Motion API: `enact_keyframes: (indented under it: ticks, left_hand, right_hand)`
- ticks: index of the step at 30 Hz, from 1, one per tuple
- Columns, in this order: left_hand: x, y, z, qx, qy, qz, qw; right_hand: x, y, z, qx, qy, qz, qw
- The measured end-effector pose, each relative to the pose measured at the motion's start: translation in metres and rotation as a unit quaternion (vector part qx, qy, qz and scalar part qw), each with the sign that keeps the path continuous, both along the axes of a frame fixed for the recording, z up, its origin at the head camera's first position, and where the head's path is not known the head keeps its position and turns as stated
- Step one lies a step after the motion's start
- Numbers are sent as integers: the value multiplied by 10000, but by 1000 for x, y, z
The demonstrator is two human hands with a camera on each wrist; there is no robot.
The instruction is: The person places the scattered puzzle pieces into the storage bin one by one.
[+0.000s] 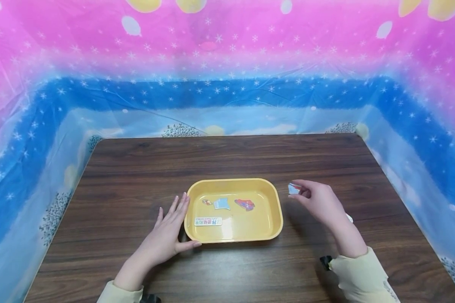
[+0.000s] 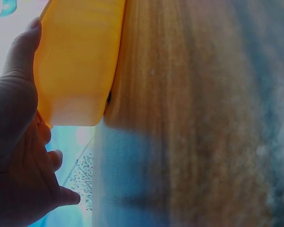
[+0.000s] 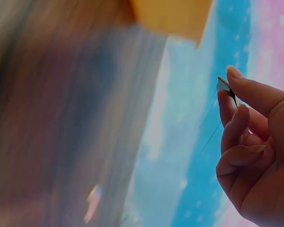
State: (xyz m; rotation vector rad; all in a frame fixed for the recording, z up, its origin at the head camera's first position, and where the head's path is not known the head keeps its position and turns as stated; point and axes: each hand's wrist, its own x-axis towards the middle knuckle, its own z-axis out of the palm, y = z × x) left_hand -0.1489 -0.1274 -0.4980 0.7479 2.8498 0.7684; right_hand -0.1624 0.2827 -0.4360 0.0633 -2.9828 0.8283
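A yellow tray [image 1: 233,240] stands on the table. My left hand [image 1: 167,231] rests against its left end, fingers straight along the side and thumb at the front rim. To the tray's right, my right hand [image 1: 322,204] pinches a small flat light-blue and red piece [image 1: 293,189] between thumb and fingers; in the right wrist view this piece [image 3: 223,85] shows its thin edge. Inside the tray lie a small oval piece [image 1: 207,202], a light-blue piece [image 1: 222,203], a red and purple piece [image 1: 245,205] and a white rectangular piece with lettering [image 1: 208,221].
Another small piece [image 1: 349,218] lies on the dark wooden table [image 1: 227,160], partly hidden behind the right wrist. A pink and blue patterned cloth [image 1: 227,92] surrounds the table at the back and sides.
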Motion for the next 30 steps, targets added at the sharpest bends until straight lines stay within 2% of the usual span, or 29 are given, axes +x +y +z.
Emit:
enact_keyframes:
  ticks: [6, 11, 18, 26, 30]
  left_hand:
    - [-1, 0, -1, 6, 24, -19, 10000]
    - [-1, 0, -2, 24, 17, -15, 10000]
    - [-1, -1, -3, 24, 6, 6, 10000]
    - [-1, -2, -3, 11, 64, -16, 10000]
    - [-2, -2, -4, 19, 75, -27, 10000]
  right_hand:
    - [-8, -46, 8, -58, -197, 551, 9983]
    - [-14, -82, 5, 152, -219, 1118, 9934]
    - [-15, -121, -6, 690, -190, 1991, 9774]
    - [-15, -146, -19, 1292, -414, 2450, 9600]
    - [-14, -151, -24, 1401, -525, 2515, 9562]
